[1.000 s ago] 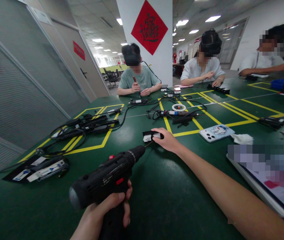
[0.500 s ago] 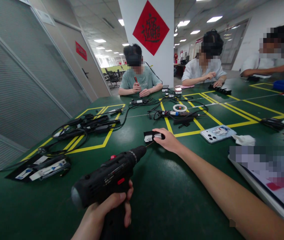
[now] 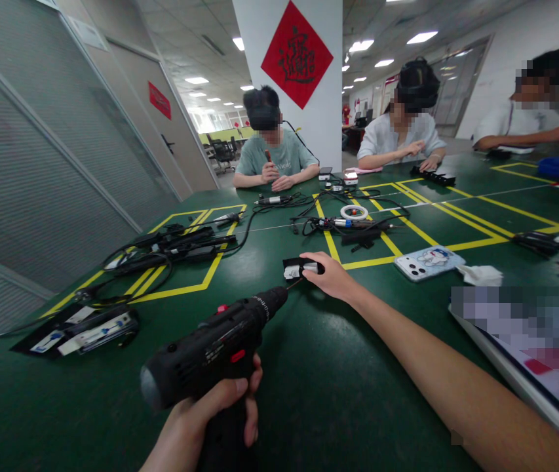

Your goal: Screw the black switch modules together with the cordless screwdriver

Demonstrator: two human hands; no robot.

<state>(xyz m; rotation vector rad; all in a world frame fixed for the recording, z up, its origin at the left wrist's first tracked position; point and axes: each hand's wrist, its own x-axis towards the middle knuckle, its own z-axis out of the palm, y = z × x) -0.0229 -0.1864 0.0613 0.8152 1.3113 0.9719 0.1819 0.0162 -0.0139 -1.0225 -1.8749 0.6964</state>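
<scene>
A black cordless drill [image 3: 210,347] with red buttons is gripped by its handle in my left hand [image 3: 230,406]. Its chuck points away and to the right, and a thin bit [image 3: 293,284] reaches the near side of a small black and silver part with a white label [image 3: 293,269]. My right hand [image 3: 328,275] has its fingers closed around the right end of that part on the green table [image 3: 279,354]. Whether the bit touches the part I cannot tell, and my fingers hide some of it.
Black cables and tools [image 3: 195,246] lie left, near a black pouch with white labels [image 3: 87,331]. A tape roll [image 3: 354,212] and pen-like tool [image 3: 348,224] lie ahead. At right are a phone [image 3: 429,262], a tissue [image 3: 480,275] and a laptop-like device [image 3: 500,380]. Three people sit opposite.
</scene>
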